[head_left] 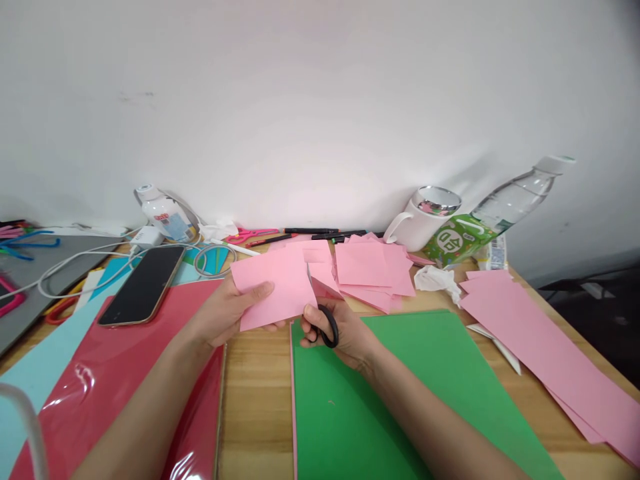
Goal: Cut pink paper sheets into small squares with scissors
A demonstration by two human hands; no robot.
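My left hand (225,310) pinches a piece of pink paper (275,283) by its left side, thumb on top and fingers beneath. My right hand (337,330) is closed round the black handles of a pair of scissors (329,327). The blades lie along the paper's right edge, pointing away from me, and a pink flap stands to their right. How far the blades are parted I cannot make out. Behind the hands lie several cut pink paper pieces (363,265). Below my right hand is a green sheet (400,387).
At left lie a phone (143,287), white cables and a red plastic-covered pack (120,373). A white bottle (167,213), pens (310,231), a mug (425,217), a green packet (457,239) and a leaning water bottle (520,193) line the wall. Long pink strips (550,360) lie right.
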